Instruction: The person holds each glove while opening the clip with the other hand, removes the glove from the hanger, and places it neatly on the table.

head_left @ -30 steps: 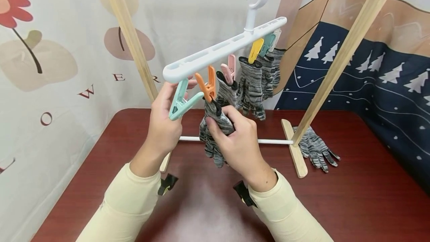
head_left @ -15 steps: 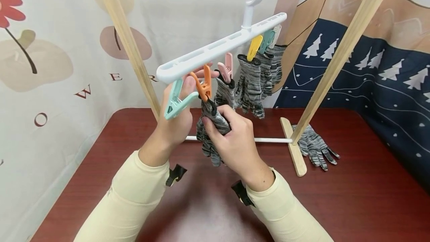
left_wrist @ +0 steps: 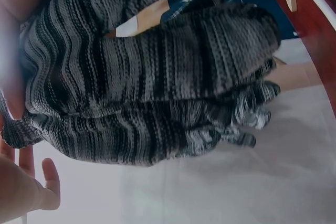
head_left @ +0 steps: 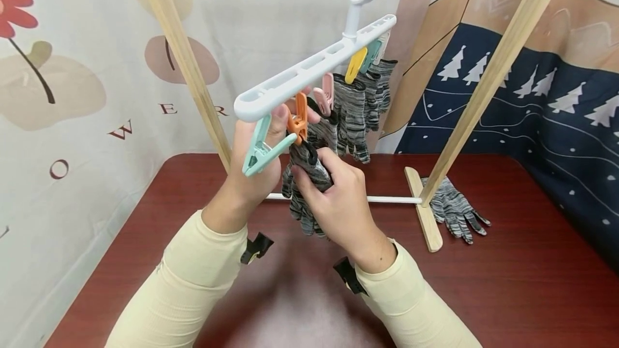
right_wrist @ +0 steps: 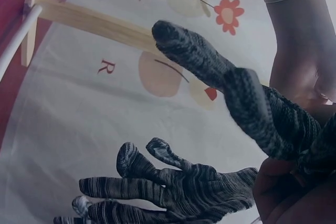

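My right hand [head_left: 340,197] grips a grey-and-black striped knit glove [head_left: 301,211] near its cuff, thumb toward me. An orange clothespin [head_left: 299,125] sits at the glove's top edge, under the white hanger [head_left: 309,71]. The thumb and fingers of my left hand [head_left: 239,176] pinch this clothespin from both sides. In front of the left hand dangles a bare mint clothespin [head_left: 271,157] at the hanger's near end. Striped glove fingers [left_wrist: 189,66] fill much of the left wrist view; the right wrist view shows the held glove [right_wrist: 252,108] too.
Further along the hanger, pink [head_left: 325,98], yellow [head_left: 356,63], teal and white clothespins hold similar gloves. A wooden rack [head_left: 498,74] carries the hanger's hook. One loose glove [head_left: 452,205] lies on the red-brown table [head_left: 522,283] beside the rack's right foot [head_left: 425,224].
My left hand has moved right from beside the mint clothespin to the orange one, whose handles now stand closer together. The hanger has swung slightly. My right hand keeps its grip on the glove.
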Demonstrator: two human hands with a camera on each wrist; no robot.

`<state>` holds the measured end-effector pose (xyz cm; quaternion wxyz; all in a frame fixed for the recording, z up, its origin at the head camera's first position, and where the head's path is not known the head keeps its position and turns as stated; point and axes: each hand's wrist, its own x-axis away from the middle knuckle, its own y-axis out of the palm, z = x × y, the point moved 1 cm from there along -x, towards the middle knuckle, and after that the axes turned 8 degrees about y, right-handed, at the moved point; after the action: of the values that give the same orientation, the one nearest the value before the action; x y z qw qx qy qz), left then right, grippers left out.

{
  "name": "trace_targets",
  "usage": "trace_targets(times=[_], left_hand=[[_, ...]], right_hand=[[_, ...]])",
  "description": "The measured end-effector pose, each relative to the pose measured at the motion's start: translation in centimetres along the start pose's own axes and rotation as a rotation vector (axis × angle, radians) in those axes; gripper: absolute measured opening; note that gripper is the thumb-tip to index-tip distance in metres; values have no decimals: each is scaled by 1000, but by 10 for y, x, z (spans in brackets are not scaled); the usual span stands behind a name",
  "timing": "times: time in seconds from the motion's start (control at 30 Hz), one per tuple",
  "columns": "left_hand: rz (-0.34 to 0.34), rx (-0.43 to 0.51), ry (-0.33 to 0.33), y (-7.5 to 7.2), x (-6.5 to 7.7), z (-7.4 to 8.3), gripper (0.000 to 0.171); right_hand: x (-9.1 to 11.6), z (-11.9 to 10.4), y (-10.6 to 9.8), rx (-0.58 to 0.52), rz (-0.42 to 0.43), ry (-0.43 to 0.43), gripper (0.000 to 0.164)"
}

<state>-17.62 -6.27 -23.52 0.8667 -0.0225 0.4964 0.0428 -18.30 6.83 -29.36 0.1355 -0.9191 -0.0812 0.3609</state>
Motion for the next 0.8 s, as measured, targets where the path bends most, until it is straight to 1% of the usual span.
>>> trace_targets(times=[0.13,0.2,0.3,0.43,0.57,0.67,0.73,0.8], left_hand=[[-18,2,14,1,-6,3,71],[-21,-15,12,0,-7,4,72],[-8,-12,-12,-1,-9,4,71],[6,-2,-28,-4,-8,1,65],[3,-14,-15,-5,-9,0,62],[-1,-28,-15,-6,-8,0,61],[-2,-24,-19,-6,-8,0,58],[-3,-29,-28,-6,-7,2,50]], right_hand=[[-2,-2,-1,-8,-3,9,13],[-2,-3,-1,-16,-13,12,14],[-3,-5,-1,-18,-29,11,16],[-3,-5,-1,16,-62,22,11],[-2,-4,-1,52,-120,51,10],[-2,-4,-2,67,-146,62,9],[-2,-4,-2,77,-151,64,8],[-2,-4,-3,88,-154,63,7]])
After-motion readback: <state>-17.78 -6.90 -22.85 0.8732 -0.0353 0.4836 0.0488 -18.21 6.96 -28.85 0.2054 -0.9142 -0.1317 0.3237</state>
